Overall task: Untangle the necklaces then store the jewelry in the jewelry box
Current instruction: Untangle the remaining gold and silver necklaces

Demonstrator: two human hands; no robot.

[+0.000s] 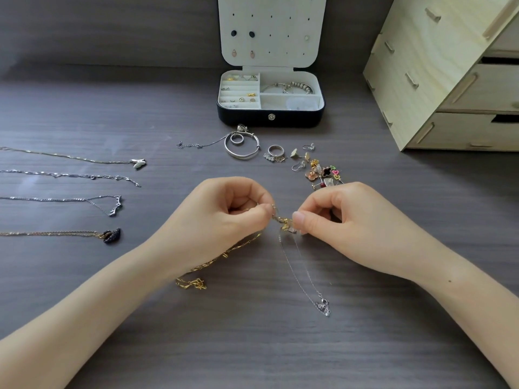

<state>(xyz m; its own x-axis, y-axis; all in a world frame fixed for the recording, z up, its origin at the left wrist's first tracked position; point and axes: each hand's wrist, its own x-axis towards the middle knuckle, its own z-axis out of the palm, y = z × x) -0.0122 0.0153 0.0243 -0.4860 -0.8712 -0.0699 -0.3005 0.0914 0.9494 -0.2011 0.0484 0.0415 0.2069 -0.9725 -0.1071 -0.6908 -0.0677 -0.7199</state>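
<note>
Pinching the knot (283, 223) joining gold necklace (219, 259) and silver necklace (303, 273) toward the table's (112, 318) near edge, my left hand (224, 217) and right hand (345, 217) each hold a fingertip grip; a hard tug could tighten it or snap the finer chain.

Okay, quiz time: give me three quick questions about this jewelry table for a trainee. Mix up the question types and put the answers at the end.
1. True or false: the jewelry box stands with its lid open.
2. How many laid-out necklaces lie stretched in rows on the left of the table? A) two B) four C) six
3. The left hand and right hand both pinch a tangle. Which chain is knotted there with the silver chain?

Key: 1 true; 2 B; 3 the gold chain.
</note>
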